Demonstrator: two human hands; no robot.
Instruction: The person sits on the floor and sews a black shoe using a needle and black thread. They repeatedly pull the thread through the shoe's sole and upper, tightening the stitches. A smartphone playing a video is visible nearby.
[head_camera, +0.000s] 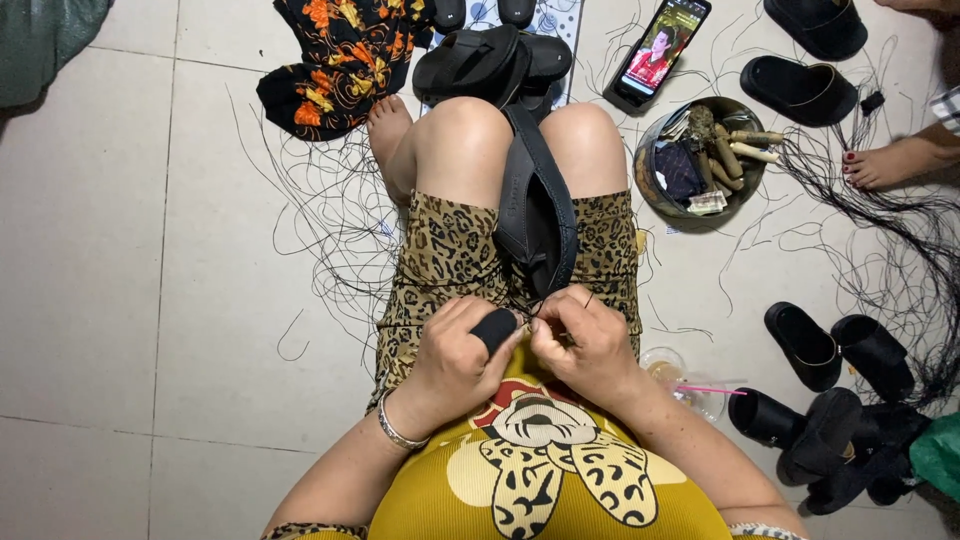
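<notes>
I see my left hand (455, 350) wrapped around the end of a black sandal (535, 215). The sandal lies on my lap, between my knees. My right hand (585, 340) sits just beside it, fingers pinched on a thin black thread (590, 298) at the sandal's edge. A round bowl (650, 190) of tools sits on the floor by my right knee. More black sandals (835, 350) lie near it.
</notes>
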